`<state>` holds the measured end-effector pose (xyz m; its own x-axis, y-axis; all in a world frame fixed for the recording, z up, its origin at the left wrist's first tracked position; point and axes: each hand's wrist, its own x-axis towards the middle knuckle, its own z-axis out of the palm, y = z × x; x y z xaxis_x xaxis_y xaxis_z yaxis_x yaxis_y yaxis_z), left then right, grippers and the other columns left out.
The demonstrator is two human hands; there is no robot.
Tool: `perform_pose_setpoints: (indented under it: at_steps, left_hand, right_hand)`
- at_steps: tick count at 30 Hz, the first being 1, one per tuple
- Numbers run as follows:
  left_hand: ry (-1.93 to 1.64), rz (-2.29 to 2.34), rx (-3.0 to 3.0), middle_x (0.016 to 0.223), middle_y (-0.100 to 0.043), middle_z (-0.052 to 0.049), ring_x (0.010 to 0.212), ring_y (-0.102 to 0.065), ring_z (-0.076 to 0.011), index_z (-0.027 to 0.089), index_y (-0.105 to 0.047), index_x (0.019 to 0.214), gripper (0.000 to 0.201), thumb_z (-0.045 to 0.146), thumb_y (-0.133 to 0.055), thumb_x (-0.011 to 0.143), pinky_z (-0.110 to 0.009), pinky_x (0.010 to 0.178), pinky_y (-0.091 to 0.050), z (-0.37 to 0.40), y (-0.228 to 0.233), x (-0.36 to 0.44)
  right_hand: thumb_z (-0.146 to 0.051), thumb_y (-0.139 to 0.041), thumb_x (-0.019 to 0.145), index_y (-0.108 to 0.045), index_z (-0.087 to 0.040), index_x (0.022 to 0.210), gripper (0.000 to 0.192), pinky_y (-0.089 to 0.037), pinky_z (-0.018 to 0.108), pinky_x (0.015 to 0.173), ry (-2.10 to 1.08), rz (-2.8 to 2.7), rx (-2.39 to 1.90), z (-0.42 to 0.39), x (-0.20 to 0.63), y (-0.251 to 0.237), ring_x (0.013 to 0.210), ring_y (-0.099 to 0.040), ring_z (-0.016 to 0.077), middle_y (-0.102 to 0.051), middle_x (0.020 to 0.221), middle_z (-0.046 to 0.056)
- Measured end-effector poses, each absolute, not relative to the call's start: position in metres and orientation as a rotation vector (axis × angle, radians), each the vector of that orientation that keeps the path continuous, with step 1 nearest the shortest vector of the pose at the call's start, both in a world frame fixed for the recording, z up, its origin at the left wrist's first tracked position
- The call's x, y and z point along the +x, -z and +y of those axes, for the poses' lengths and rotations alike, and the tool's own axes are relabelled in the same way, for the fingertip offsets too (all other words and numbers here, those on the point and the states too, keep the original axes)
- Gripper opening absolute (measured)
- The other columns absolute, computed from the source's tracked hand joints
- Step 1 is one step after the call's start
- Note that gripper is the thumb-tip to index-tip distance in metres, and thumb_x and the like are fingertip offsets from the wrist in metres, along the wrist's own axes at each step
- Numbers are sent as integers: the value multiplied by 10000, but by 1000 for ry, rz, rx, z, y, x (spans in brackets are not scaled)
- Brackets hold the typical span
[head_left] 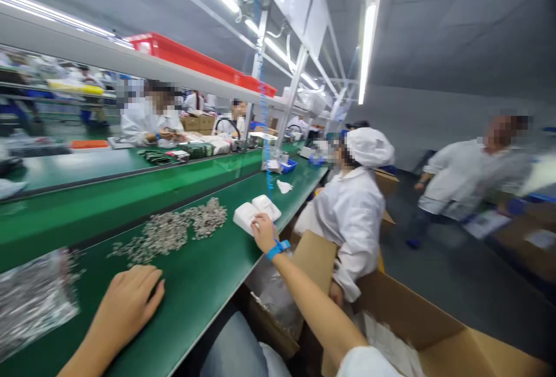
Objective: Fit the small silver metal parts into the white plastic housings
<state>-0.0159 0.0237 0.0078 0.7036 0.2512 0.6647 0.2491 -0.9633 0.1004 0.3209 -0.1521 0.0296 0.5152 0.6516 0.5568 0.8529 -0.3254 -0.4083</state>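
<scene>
On the green tabletop (204,284), the right hand (263,232) reaches out at one o'clock, fingers curled onto the near edge of the white trays (256,210), whose long axis runs toward two o'clock. The left hand (125,304) lies flat, fingers together, holding nothing; the pile of small parts (174,229) sits at twelve o'clock from it.

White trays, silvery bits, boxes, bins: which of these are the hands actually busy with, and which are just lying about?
In use:
right hand on the white trays
left hand flat on the green table, near the pile of small silvery parts

Lying about:
plastic bag
cardboard boxes
red bins
blue tray
</scene>
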Motion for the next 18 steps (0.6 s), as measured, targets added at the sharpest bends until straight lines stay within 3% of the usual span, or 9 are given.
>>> perform_pose_setpoints:
  at_steps: [4, 8, 13, 18]
  left_hand:
    - [-990, 545, 2922, 893, -669, -78, 833, -605, -234, 193, -621, 885, 239, 352, -447, 929, -370, 709, -442, 26, -7, -27]
    - [-853, 729, 2739, 928, -645, -76, 878, -587, -225, 183, -585, 918, 218, 350, -446, 928, -360, 774, -448, 16, -13, -29]
    - [-686, 569, 2635, 1133, -623, -75, 1035, -558, -230, 201, -574, 1141, 320, 411, -543, 903, -365, 865, -430, 8, -13, -28]
    - [-619, 608, 2582, 1151, -628, -22, 1070, -510, -228, 274, -642, 1071, 200, 333, -545, 907, -393, 858, -349, 4, -16, -33]
  right_hand:
    - [-144, -506, 894, -671, -176, 858, 172, -480, 369, 891, 326, -1254, -2042, -154, 292, -8, 964, -619, 240, -664, 1012, 116]
    - [-194, -491, 944, -671, -204, 931, 181, -469, 342, 904, 227, -1333, -1996, -145, 218, 2, 996, -623, 229, -686, 1030, 89]
    - [-207, -525, 960, -690, -226, 950, 166, -482, 285, 832, 195, -1556, -1917, -128, 125, -27, 911, -646, 195, -703, 961, 59]
    - [-179, -641, 898, -712, -200, 861, 83, -474, 284, 752, 167, -1827, -1839, -103, 127, -59, 813, -637, 182, -704, 861, 45]
